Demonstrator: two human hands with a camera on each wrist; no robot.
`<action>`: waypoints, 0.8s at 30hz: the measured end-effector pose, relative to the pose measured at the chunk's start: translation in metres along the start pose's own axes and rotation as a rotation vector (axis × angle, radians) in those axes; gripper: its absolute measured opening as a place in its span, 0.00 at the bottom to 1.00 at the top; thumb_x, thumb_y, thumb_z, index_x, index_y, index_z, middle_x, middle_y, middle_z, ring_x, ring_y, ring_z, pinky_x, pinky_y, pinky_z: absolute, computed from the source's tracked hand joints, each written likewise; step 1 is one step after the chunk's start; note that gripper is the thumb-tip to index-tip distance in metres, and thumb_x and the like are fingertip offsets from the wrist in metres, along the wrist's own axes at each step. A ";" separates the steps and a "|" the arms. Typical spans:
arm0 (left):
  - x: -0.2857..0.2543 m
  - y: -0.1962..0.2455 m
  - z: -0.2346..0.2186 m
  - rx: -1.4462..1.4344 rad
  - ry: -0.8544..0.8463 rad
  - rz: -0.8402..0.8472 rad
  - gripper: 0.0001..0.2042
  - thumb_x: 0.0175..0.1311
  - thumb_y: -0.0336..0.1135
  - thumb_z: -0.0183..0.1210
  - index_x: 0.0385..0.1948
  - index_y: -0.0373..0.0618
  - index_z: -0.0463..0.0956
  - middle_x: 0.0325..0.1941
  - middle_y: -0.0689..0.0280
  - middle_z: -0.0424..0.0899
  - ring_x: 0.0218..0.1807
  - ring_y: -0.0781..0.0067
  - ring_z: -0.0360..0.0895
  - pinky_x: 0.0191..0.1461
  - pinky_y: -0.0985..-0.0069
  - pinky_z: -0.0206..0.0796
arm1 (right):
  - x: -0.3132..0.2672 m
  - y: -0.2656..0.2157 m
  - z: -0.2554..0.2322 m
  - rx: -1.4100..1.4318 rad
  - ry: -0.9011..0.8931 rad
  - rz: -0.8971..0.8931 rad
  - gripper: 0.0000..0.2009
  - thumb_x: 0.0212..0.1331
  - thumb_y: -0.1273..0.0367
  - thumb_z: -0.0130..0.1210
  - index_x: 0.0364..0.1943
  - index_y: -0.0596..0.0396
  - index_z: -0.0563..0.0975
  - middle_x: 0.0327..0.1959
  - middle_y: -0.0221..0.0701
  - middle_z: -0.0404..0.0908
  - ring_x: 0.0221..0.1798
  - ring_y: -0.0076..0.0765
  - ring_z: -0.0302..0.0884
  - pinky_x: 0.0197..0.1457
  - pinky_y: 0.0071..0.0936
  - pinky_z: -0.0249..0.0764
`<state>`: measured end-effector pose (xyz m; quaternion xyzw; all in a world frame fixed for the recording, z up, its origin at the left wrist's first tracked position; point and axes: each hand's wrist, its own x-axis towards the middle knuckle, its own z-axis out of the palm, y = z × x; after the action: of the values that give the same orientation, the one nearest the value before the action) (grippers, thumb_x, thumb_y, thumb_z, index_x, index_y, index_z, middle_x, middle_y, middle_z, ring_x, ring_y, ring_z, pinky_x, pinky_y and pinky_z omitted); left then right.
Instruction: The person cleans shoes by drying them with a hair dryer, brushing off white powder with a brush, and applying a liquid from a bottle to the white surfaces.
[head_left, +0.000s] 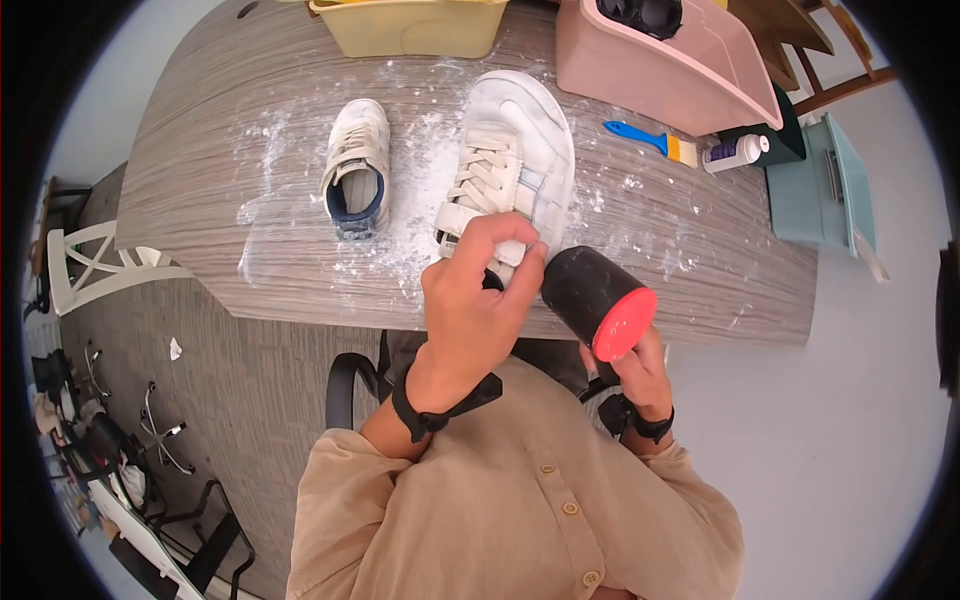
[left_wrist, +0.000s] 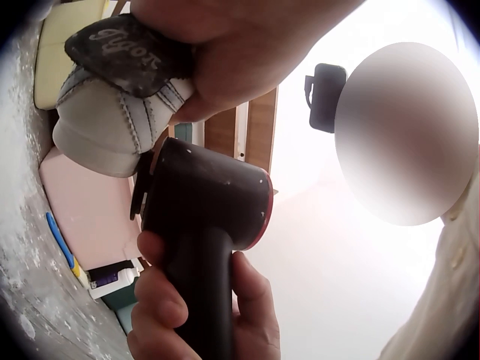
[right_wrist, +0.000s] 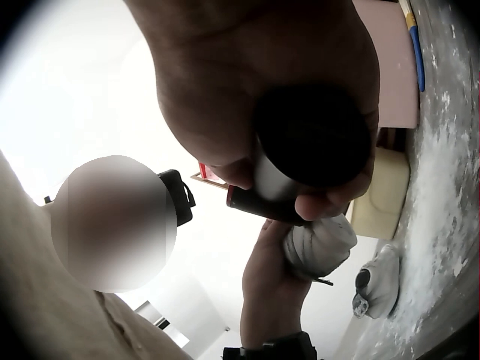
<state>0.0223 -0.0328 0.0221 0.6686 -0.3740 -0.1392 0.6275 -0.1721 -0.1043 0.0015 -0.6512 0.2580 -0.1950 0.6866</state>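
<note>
A white shoe with beige laces (head_left: 545,130) is held up at the table's front edge; my left hand (head_left: 475,305) grips it at the heel and ankle opening. In the left wrist view its dark heel patch (left_wrist: 127,54) shows. My right hand (head_left: 640,375) holds the handle of a black device with a red end cap (head_left: 625,322), its head close beside the shoe. Whether the two touch I cannot tell. The right wrist view shows my right hand (right_wrist: 277,90) round the dark handle. The matching shoe (head_left: 358,170) stands on the table to the left.
White powder marks the wooden table (head_left: 280,200). At the back are a yellow bin (head_left: 415,30) and a pink bin (head_left: 660,90). A blue-handled brush (head_left: 640,135) and a white bottle (head_left: 733,153) lie at right, near a teal box (head_left: 815,190). A white chair (head_left: 110,265) stands at left.
</note>
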 end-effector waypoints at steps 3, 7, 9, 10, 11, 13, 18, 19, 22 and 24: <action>-0.001 0.001 -0.001 0.008 0.009 0.038 0.08 0.52 0.23 0.61 0.33 0.43 0.74 0.27 0.71 0.80 0.11 0.83 0.62 0.16 0.82 0.54 | -0.003 0.002 -0.005 -0.025 -0.018 0.012 0.09 0.56 0.69 0.48 0.34 0.60 0.75 0.26 0.29 0.77 0.27 0.24 0.70 0.31 0.21 0.66; -0.001 0.000 -0.002 0.030 0.025 0.124 0.08 0.52 0.23 0.61 0.33 0.42 0.74 0.28 0.71 0.80 0.11 0.83 0.62 0.16 0.83 0.53 | -0.005 0.005 -0.005 -0.056 0.016 0.003 0.09 0.54 0.70 0.49 0.36 0.61 0.76 0.30 0.30 0.78 0.30 0.27 0.73 0.34 0.23 0.68; -0.001 0.000 -0.003 0.032 0.030 0.157 0.08 0.51 0.23 0.62 0.33 0.42 0.74 0.28 0.71 0.80 0.11 0.82 0.62 0.15 0.83 0.53 | -0.005 0.004 -0.003 -0.056 0.026 -0.003 0.09 0.54 0.71 0.50 0.37 0.61 0.76 0.31 0.31 0.78 0.32 0.28 0.74 0.36 0.24 0.69; 0.000 0.000 -0.003 0.025 0.036 0.170 0.08 0.51 0.23 0.62 0.32 0.42 0.74 0.29 0.71 0.80 0.11 0.82 0.62 0.15 0.83 0.52 | -0.006 0.003 -0.002 -0.062 0.026 -0.006 0.09 0.54 0.71 0.50 0.37 0.61 0.76 0.32 0.32 0.79 0.33 0.29 0.74 0.37 0.25 0.69; 0.000 0.000 -0.003 0.018 0.041 0.183 0.08 0.51 0.23 0.62 0.32 0.42 0.74 0.29 0.70 0.80 0.11 0.82 0.62 0.15 0.83 0.52 | -0.006 0.002 -0.002 -0.068 0.028 -0.009 0.09 0.54 0.71 0.50 0.37 0.61 0.76 0.32 0.32 0.79 0.33 0.30 0.74 0.37 0.25 0.69; 0.000 -0.001 -0.003 0.012 0.033 0.173 0.08 0.51 0.23 0.62 0.32 0.42 0.74 0.29 0.70 0.81 0.11 0.82 0.62 0.15 0.83 0.52 | -0.005 0.002 -0.002 -0.111 0.025 -0.042 0.09 0.54 0.71 0.50 0.37 0.61 0.76 0.33 0.34 0.79 0.34 0.31 0.75 0.39 0.26 0.70; -0.001 0.001 0.000 0.019 0.005 0.207 0.09 0.50 0.22 0.62 0.32 0.42 0.74 0.30 0.70 0.81 0.11 0.81 0.63 0.15 0.82 0.53 | -0.004 -0.003 -0.003 -0.129 0.052 -0.056 0.09 0.53 0.72 0.51 0.37 0.61 0.77 0.35 0.35 0.80 0.36 0.33 0.76 0.41 0.27 0.71; -0.001 0.001 -0.001 0.022 -0.001 0.213 0.09 0.50 0.22 0.62 0.32 0.42 0.74 0.30 0.70 0.81 0.11 0.80 0.64 0.15 0.82 0.53 | -0.004 -0.004 -0.002 -0.130 0.055 -0.063 0.09 0.53 0.72 0.51 0.37 0.61 0.77 0.36 0.35 0.80 0.36 0.33 0.76 0.41 0.27 0.71; -0.004 -0.002 -0.001 0.001 -0.006 0.208 0.09 0.50 0.21 0.62 0.32 0.42 0.74 0.30 0.69 0.81 0.11 0.80 0.64 0.15 0.82 0.53 | -0.005 -0.007 -0.001 -0.161 0.052 -0.071 0.09 0.53 0.73 0.51 0.37 0.60 0.77 0.36 0.35 0.80 0.36 0.34 0.76 0.41 0.27 0.71; -0.005 -0.002 -0.001 -0.008 0.001 0.213 0.09 0.50 0.21 0.62 0.32 0.42 0.74 0.30 0.69 0.81 0.11 0.80 0.64 0.15 0.82 0.53 | -0.006 -0.006 -0.002 -0.165 0.057 -0.078 0.09 0.53 0.73 0.51 0.37 0.60 0.77 0.36 0.35 0.80 0.36 0.34 0.76 0.42 0.27 0.71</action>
<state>0.0202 -0.0294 0.0186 0.6227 -0.4421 -0.0728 0.6415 -0.1773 -0.1025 0.0082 -0.7091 0.2672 -0.2182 0.6149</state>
